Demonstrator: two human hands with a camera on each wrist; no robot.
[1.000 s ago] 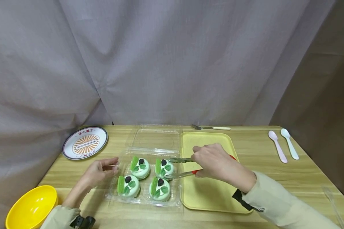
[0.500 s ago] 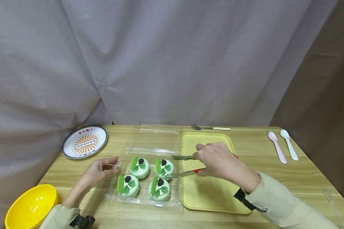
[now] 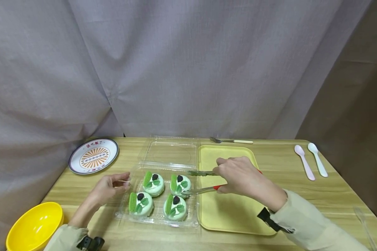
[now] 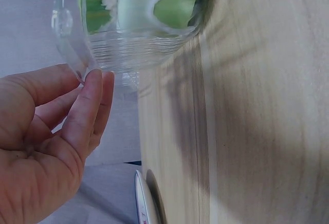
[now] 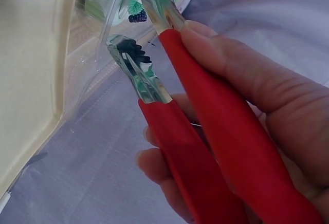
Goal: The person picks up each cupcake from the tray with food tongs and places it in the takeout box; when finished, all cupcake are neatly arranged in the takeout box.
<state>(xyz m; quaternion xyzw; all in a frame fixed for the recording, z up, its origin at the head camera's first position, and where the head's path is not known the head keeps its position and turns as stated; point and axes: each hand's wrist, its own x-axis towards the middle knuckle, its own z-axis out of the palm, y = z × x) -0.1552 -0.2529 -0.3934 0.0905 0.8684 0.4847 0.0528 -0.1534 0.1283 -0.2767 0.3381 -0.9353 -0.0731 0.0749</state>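
Note:
My right hand point(image 3: 238, 174) grips red-handled metal tongs point(image 5: 205, 131), thumb on one handle and fingers round the other. The tongs' two arms are spread, their tips at either side of the back right green cake point(image 3: 180, 185). It is one of several cakes topped with a dark berry, leaves and a green slice, sitting in a clear plastic box point(image 3: 157, 220). My left hand point(image 3: 108, 188) pinches the box's left rim between thumb and fingers, as the left wrist view shows point(image 4: 61, 111).
The box's lid point(image 3: 171, 151) lies open behind it. A yellow tray point(image 3: 232, 219) stands directly right, under my right hand. Around lie a fork point(image 3: 242, 141), pink spoon point(image 3: 304, 162), pale green spoon point(image 3: 318, 160), patterned plate point(image 3: 94, 157) and yellow bowl point(image 3: 34, 226).
My right hand and the tongs have shifted slightly to the right, and the far tong arm has drawn back a little from the back right cake. My left hand stays at the box's rim.

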